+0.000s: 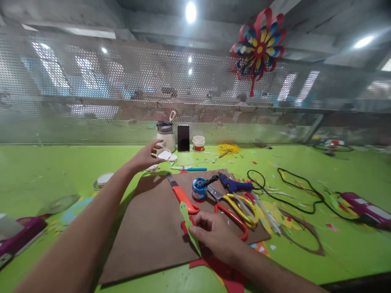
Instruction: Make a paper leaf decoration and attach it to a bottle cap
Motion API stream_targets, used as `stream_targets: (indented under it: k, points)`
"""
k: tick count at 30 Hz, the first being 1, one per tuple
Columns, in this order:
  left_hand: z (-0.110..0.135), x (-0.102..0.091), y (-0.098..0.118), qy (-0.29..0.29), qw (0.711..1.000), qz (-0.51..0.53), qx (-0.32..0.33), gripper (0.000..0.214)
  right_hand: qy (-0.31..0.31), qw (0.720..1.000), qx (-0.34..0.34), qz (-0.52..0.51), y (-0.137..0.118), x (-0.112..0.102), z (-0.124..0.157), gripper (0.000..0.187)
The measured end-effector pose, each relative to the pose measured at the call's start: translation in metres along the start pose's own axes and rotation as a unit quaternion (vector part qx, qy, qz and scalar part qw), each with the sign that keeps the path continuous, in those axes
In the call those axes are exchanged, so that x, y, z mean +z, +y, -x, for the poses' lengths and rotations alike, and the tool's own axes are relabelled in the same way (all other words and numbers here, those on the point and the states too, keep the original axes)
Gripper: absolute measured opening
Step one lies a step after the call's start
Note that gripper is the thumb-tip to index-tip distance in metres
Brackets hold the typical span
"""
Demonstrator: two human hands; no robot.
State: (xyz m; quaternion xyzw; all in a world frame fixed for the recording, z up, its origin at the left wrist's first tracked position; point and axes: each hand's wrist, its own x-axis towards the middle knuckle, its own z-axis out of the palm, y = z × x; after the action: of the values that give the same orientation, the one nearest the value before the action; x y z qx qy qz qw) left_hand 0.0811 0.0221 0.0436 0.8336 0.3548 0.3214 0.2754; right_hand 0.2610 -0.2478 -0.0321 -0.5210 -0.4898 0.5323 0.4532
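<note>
Now part of the green paper strip (184, 209) is being covered by the right hand (214, 234), while the red paper (226, 274) is cut off by the bottom edge. Over at the left hand (145, 156), whether the white disc (164, 154) is gripped or merely touched can't be made out! One purple object (26, 236) is sliced by the left edge, and behind the perforated screen (122, 81) shapes are blurred.

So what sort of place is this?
Probably a craft workshop or classroom, though I can't tell which. The clues: a dark blue plastic glue gun, small multicoloured scraps strewn over the bright green table, and a flat, light green cut-out shape in the right hand.
</note>
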Motion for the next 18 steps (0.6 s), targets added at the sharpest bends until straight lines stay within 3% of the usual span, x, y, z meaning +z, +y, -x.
stream_targets:
  k: [9, 13, 18]
  points:
    - [0.019, -0.005, 0.063, -0.029, 0.979, 0.202, -0.026, 0.078, 0.008, 1.000, -0.012, -0.002, -0.004, -0.002, -0.001, 0.026]
    - [0.034, -0.007, 0.082, -0.027, 0.976, 0.212, -0.028, 0.073, 0.005, 0.999, 0.007, -0.039, -0.003, -0.005, -0.001, 0.025]
    - [0.053, 0.003, 0.109, -0.052, 0.968, 0.246, -0.001, 0.060, 0.009, 0.999, -0.019, -0.043, -0.003, -0.006, -0.001, 0.023]
